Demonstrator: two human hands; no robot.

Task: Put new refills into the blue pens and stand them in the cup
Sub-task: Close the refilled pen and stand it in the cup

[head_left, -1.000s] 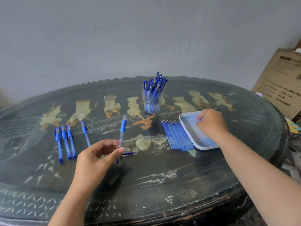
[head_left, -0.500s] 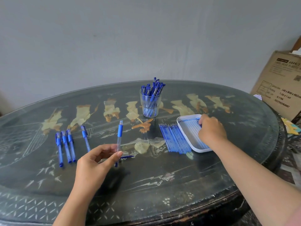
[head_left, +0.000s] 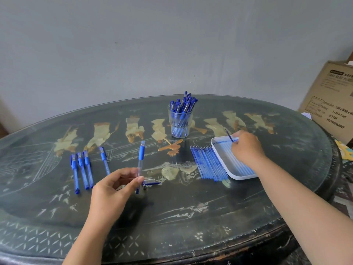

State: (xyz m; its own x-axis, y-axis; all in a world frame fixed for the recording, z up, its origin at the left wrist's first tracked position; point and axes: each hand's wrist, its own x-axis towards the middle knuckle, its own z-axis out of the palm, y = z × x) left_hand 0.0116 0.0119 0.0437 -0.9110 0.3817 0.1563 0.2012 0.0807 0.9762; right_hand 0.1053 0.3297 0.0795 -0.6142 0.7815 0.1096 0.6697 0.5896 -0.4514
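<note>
Lying beside the tray (head_left: pixel 240 176), loose refills (head_left: pixel 208 163); four pens (head_left: pixel 88 167) farther left.

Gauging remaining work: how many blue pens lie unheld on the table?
4: first pen, second pen and third pen side by side at left; fourth pen just right. None looks hidden.

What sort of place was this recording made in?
Probably a plain room in a home or store room, not a workshop: an ornate dark oval table with inlaid figures under glass, a bare grey wall, and a printed cardboard carton at the right.
</note>
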